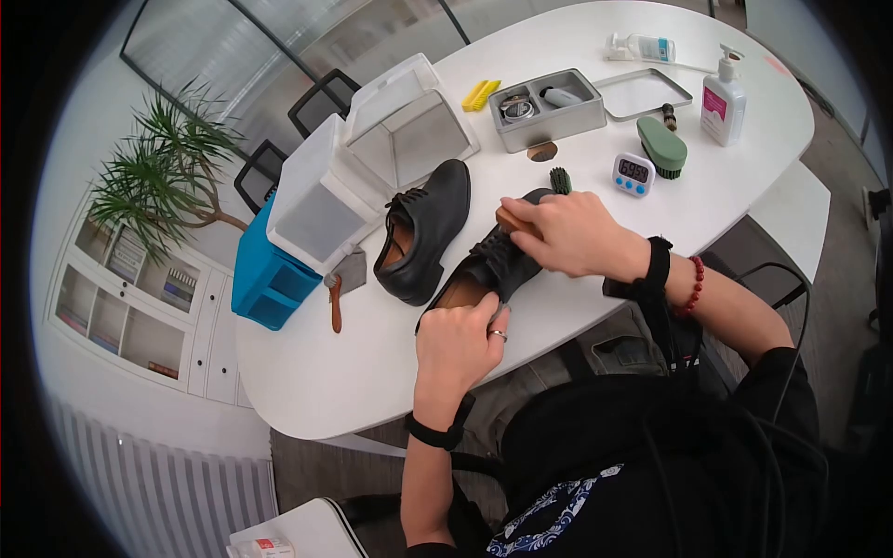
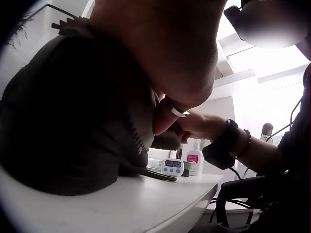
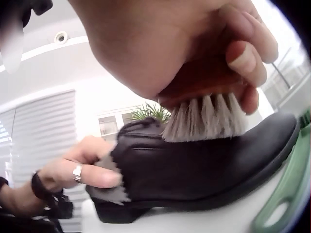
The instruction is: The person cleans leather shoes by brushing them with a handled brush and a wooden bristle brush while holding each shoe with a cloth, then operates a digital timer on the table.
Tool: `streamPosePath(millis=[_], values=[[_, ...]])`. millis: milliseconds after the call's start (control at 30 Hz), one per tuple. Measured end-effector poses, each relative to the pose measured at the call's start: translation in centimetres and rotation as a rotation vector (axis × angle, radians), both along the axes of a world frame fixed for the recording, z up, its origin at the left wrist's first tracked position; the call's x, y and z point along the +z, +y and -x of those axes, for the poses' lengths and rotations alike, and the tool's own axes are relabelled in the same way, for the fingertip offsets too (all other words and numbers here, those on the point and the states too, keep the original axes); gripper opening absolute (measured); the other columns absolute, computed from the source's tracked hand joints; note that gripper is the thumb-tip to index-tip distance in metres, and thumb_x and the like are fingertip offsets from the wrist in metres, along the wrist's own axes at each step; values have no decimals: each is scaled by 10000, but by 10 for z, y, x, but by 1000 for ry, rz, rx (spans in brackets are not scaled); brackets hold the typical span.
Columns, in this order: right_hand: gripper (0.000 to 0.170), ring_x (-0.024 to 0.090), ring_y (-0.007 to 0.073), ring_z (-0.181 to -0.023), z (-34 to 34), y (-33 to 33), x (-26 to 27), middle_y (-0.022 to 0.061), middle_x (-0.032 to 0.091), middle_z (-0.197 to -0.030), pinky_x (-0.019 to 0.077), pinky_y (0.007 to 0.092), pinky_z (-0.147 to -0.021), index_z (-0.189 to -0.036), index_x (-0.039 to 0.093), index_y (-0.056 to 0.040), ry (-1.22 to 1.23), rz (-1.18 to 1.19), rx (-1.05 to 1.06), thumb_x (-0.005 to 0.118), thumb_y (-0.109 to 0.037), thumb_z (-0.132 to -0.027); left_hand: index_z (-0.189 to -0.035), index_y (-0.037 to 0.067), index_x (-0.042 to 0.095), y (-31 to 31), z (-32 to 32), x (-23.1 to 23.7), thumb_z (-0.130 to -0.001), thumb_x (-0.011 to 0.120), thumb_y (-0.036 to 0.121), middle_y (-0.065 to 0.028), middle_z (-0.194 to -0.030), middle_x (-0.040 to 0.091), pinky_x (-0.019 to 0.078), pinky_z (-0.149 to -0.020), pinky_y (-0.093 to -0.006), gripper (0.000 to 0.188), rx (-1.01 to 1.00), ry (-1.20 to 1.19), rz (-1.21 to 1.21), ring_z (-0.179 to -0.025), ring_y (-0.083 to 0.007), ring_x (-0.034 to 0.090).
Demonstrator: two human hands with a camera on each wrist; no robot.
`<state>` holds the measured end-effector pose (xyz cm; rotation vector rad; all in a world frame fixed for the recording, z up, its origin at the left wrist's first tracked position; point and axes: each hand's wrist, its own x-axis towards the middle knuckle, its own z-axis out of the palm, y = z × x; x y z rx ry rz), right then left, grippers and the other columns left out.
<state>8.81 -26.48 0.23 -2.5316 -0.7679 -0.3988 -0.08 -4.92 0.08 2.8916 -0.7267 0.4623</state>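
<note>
A black lace-up shoe point(image 3: 194, 170) stands on the white table, its toe pointing away from the person. At its heel, the left hand point(image 1: 456, 344) holds the shoe, a grey zigzag-edged cloth point(image 3: 112, 191) caught between fingers and leather. The right hand point(image 1: 577, 237) grips a wooden-backed shoe brush point(image 3: 199, 87). Its pale bristles rest on the shoe's upper, forward of the laces. To the left, the other black shoe point(image 1: 437, 223) sits upright. A green-handled brush point(image 3: 284, 189) with dark bristles lies close beside the toe.
Farther back are a metal box point(image 1: 551, 126), its lid point(image 1: 646, 93), a yellow brush point(image 1: 481, 95), a timer point(image 1: 633, 174), a green-backed brush point(image 1: 662, 147) and a pump bottle point(image 1: 724, 104). White bins point(image 1: 321, 200), a blue organizer point(image 1: 270, 274) and a wooden-handled tool point(image 1: 336, 312) are at left.
</note>
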Motion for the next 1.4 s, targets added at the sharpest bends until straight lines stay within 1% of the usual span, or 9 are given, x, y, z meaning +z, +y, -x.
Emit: streamPosePath(millis=[400,467,500,600,900,1067,1100,1200,1400], values=[[440,663,395,-689,-23,-2,-11,194,680,-763,507,504,-640,-1311,598,-82,-161,-1,-128,568,-338,-955,-820,63,654,0,-3,1,-894,661,244,-155,-560,595,456,-509,-451,195,-4,-53,4,-526,-363,608],[413,663,399,-700,0,-2,4,195,674,-749,507,507,-646,-1266,612,-74,71,44,21,568,-329,-944,-774,75,624,0,-1,0,-902,644,230,-137,-554,598,466,-507,-439,202,19,-64,1,-512,-347,606],[223,669,392,-655,4,-1,2,158,673,-688,528,498,-618,-997,629,-75,-30,-21,5,573,-271,-908,-786,75,630,0,-1,3,-903,644,232,-137,-555,601,466,-508,-439,196,22,-50,0,-513,-346,607],[227,675,387,-663,-8,-4,-3,152,678,-690,526,500,-621,-995,631,-78,-78,-34,-33,563,-280,-917,-797,76,631,0,-2,4,-905,644,233,-136,-557,602,467,-510,-439,191,11,-38,-10,-516,-345,609],[325,675,367,-675,-35,-3,-21,161,684,-752,522,484,-611,-1196,600,-93,-222,-18,-233,555,-301,-951,-821,58,639,-4,-7,-5,-910,657,271,-166,-557,584,450,-510,-471,231,53,-47,3,-537,-386,603],[341,676,407,-734,4,2,4,197,687,-768,530,510,-675,-1158,624,-74,55,-119,-12,569,-318,-926,-741,58,593,13,-15,6,-920,644,279,-191,-591,600,445,-531,-501,289,150,54,62,-550,-416,596],[509,656,372,-693,4,2,4,169,654,-729,514,451,-662,-1362,578,-63,54,-117,7,559,-371,-956,-739,42,595,16,-15,10,-923,647,299,-199,-600,594,438,-547,-496,321,180,95,97,-585,-433,597],[550,655,373,-699,25,10,20,172,656,-777,514,440,-665,-1409,553,-72,16,-276,105,573,-387,-958,-794,35,629,32,-14,18,-932,642,327,-188,-611,600,439,-570,-482,324,217,138,307,-621,-429,608],[503,668,392,-653,58,37,9,200,679,-825,521,477,-578,-1400,554,-131,-29,-166,212,598,-332,-941,-895,-13,613,55,-25,0,-996,578,252,-106,-671,560,418,-612,-346,286,103,404,751,-624,-194,474]])
